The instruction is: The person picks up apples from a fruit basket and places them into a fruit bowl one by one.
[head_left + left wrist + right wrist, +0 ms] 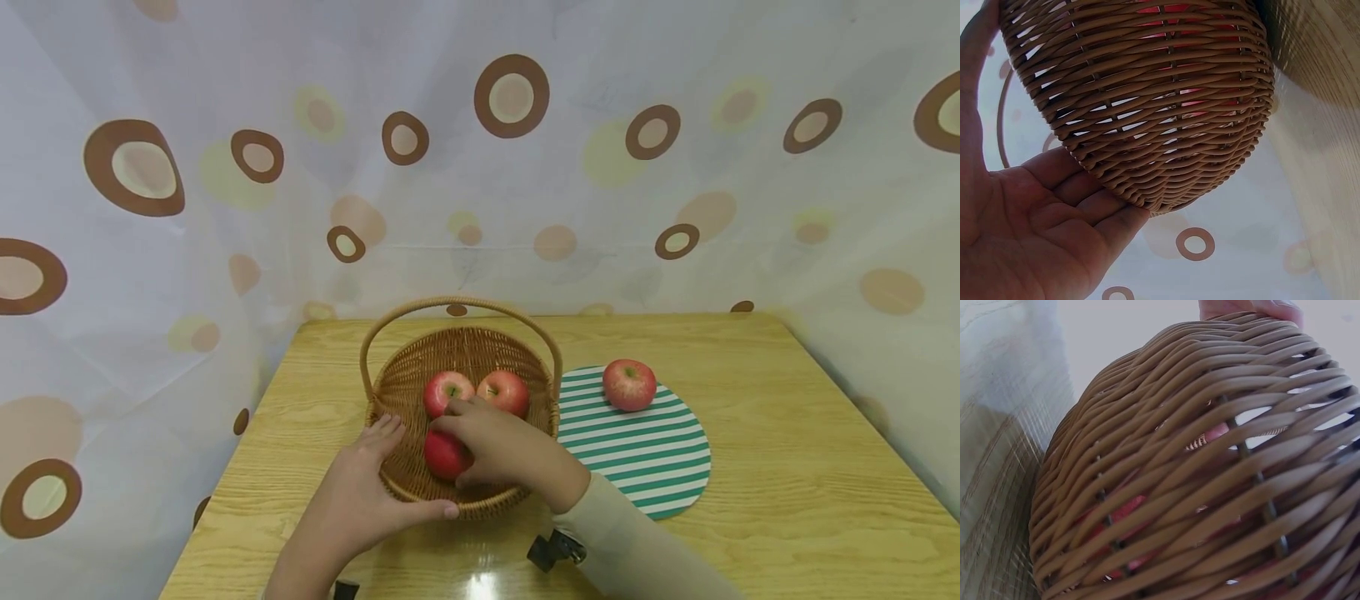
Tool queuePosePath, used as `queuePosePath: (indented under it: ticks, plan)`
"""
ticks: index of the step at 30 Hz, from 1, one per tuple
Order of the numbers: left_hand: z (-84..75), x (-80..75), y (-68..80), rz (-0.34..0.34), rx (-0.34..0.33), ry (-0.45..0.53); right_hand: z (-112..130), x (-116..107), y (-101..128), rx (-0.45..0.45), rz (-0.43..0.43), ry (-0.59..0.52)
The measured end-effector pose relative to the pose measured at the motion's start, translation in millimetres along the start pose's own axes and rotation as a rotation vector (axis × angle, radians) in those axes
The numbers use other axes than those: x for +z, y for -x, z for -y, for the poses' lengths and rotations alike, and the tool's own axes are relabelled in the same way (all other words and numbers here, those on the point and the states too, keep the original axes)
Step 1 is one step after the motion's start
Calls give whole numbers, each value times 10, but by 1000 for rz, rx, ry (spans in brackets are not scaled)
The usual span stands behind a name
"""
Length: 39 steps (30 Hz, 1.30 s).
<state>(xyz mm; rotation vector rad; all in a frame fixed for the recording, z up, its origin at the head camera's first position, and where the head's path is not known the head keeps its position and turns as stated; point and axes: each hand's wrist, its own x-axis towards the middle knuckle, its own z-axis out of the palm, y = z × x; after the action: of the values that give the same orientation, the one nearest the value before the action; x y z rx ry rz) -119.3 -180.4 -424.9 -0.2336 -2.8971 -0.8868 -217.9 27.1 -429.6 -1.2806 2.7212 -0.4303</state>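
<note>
Our right grip (498,446) curls round one red apple (444,457) in the wicker basket (465,343), near two others (507,392); our left grip (360,493) spreads against its rim (498,503). A striped placemat (645,458) bears another apple (629,385).

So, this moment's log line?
left hand: touches round brown wicker basket; right hand: grips round red apple inside; round green-striped mat: another apple

Long cream right sleeve (637,542) worn; angular black fitting (551,552) seen near cuff (579,507); black piece (346,590) partly seen beside left wrist (303,571).
</note>
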Motion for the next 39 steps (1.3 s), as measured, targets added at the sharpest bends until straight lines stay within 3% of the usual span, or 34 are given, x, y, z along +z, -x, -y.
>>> queuePosePath:
  ticks: [9, 19, 39]
  plan:
    - [0, 1, 8, -4, 3, -1, 31, -42, 22, -3, 19, 6]
    - [4, 1, 10, 15, -12, 5, 23, -3, -2, -48, -37, 47]
    - [-8, -4, 13, -1, 13, -14, 33, 17, 7, 26, 8, 52]
